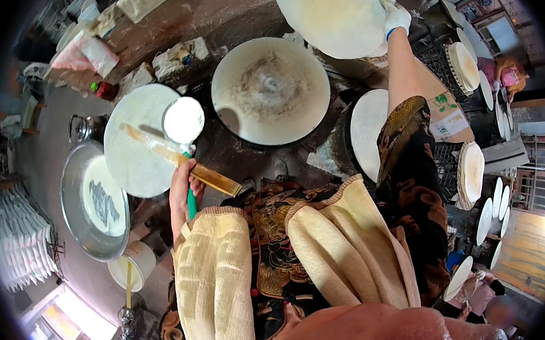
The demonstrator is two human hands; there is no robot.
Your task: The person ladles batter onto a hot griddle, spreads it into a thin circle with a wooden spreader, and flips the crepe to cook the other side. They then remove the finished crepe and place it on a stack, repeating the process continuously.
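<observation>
My left hand (pixel 185 183) is closed round the green handle of a ladle (pixel 184 120) and a wooden scraper (pixel 213 177) together. White batter fills or coats the ladle's bowl, above a round griddle (pixel 136 157) with a pale surface. The scraper lies across the same griddle's edge. At the upper right, my right hand (pixel 396 17), in a white glove, is at the edge of a large thin round pancake (pixel 331 14); its fingertips are partly hidden. Between my hands a round griddle (pixel 271 88) shows a bare, brown-smudged surface.
A metal basin (pixel 72 203) of white batter stands at the left, near a white bucket (pixel 136 258) with a stick. Another pale round (pixel 371 131) lies below my right arm. Further right are racks, cardboard (pixel 449 116), round flat pieces and other people (pixel 512 77).
</observation>
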